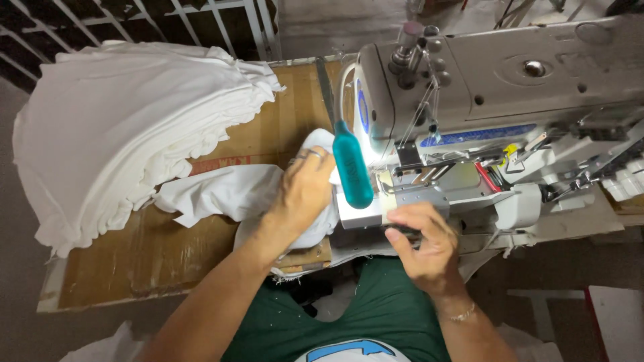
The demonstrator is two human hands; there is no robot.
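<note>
My left hand (305, 188) rests knuckles-up on a piece of white cloth (231, 191) beside the sewing machine (469, 107), fingers curled into the fabric near the needle area. A teal handle (351, 167) sticks out past its fingers; I cannot tell whether the hand grips it. My right hand (422, 241) is curled at the front edge of the machine's bed (362, 214), fingertips on a dark part just below the presser foot area. The needle itself is hidden by the machine head.
A tall stack of white fabric pieces (127, 127) lies on the left of the cardboard-covered table (154, 261). A barred window (134, 20) is behind it. My green-clothed lap (376, 308) fills the bottom. Machine parts and white blocks crowd the right side (590, 174).
</note>
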